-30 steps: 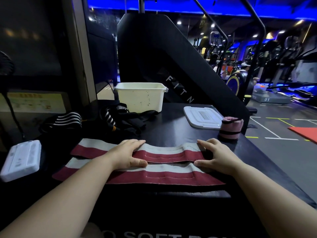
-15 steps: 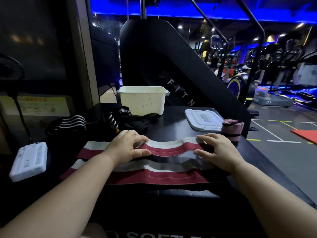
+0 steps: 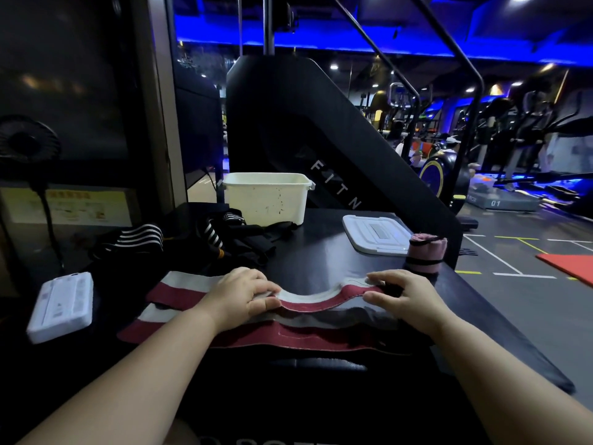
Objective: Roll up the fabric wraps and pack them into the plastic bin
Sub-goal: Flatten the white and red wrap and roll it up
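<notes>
Red-and-white wrap (image 3: 308,306): lying at lower centre of frame, long axis running left to right, far strip sagging between 2 hands. Left hand (image 3: 237,297), palm down, pinching it mid-length; right hand (image 3: 407,297) pinching its right end. Plastic bin (image 3: 266,200) standing beyond, mid-frame.

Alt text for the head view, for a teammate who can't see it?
The left hand and right hand pinch the far red-and-white wrap, raised in a sagging arc over the table. A second wrap lies nearer; the white bin stands behind.
</notes>
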